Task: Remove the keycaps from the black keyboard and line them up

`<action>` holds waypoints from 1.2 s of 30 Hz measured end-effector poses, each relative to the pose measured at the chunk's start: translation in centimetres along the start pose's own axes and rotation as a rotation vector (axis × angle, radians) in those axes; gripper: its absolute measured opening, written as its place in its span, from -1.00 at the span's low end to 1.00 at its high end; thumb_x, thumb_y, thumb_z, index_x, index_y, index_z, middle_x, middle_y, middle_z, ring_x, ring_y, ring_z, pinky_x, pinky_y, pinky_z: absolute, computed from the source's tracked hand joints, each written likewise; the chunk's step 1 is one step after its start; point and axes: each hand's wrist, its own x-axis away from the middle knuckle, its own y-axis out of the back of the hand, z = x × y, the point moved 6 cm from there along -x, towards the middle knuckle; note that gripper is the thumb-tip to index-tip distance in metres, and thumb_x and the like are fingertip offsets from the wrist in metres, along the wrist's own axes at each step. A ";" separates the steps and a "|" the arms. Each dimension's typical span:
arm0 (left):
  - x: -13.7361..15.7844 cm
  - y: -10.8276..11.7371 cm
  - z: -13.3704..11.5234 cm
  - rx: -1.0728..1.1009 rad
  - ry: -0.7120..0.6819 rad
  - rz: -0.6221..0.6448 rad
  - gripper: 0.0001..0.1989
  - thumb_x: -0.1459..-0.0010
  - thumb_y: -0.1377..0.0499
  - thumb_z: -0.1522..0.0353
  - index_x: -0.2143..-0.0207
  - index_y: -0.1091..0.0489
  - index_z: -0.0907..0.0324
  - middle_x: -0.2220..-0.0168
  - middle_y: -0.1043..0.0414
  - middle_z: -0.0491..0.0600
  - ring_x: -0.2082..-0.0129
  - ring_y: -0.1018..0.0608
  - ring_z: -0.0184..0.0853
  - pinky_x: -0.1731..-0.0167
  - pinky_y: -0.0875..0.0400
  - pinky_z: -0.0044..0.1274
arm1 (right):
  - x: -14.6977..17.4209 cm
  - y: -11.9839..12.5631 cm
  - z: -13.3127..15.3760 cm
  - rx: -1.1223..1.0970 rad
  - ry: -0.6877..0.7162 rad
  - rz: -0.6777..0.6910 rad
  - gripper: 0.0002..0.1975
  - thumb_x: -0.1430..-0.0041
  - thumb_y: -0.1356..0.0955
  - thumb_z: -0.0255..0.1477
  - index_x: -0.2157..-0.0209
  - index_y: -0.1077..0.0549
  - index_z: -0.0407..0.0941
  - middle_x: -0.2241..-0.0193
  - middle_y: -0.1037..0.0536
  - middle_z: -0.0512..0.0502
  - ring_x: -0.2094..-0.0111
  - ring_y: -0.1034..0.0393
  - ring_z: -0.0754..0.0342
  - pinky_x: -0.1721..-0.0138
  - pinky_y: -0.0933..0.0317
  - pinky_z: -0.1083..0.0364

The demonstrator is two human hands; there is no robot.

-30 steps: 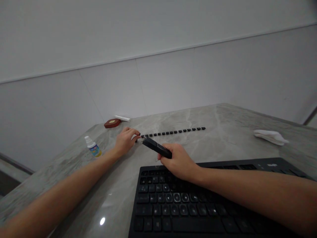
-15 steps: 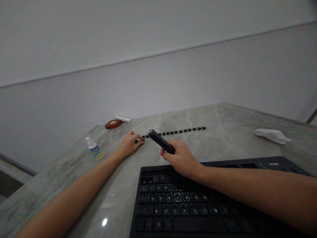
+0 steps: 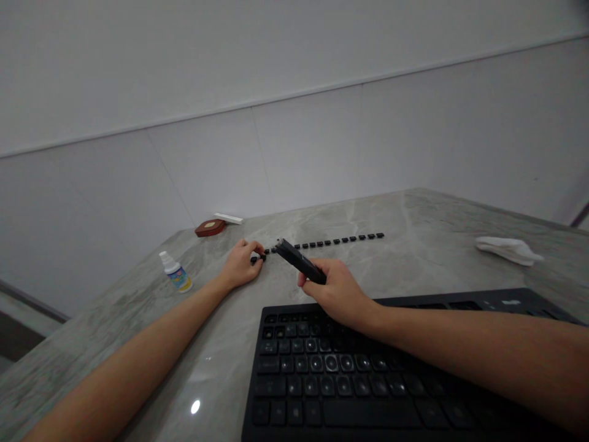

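Head view: marble tabletop (image 3: 405, 270), white wall panels behind.
L hand (image 3: 240, 265): centre-left of frame, fingertips pinched on small black keycap (image 3: 256, 259) at left end of keycap row (image 3: 329, 242).
R hand (image 3: 339, 291): frame centre, closed round black bar-shaped tool (image 3: 299, 261), tip angled up-left twd row end.
Keyboard (image 3: 368, 374): lower centre-right, near edge out of frame.
Edges: spray bottle (image 3: 175, 273) near table's left edge; brown block (image 3: 209, 228) by back wall; white cloth (image 3: 508, 250) far right.
Open room: bare top betw. row and cloth.
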 end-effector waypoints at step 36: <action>0.0 -0.3 0.0 0.014 -0.033 0.028 -0.82 0.01 -0.11 0.49 0.31 -0.39 0.15 0.37 -0.44 -0.03 0.26 -0.43 -0.20 0.21 -0.38 -0.41 | 0.0 0.0 0.1 0.022 -0.023 -0.003 -0.87 0.10 -0.28 -0.62 0.55 -0.44 -0.16 0.67 -0.30 0.09 0.59 -0.16 0.18 0.51 0.00 0.16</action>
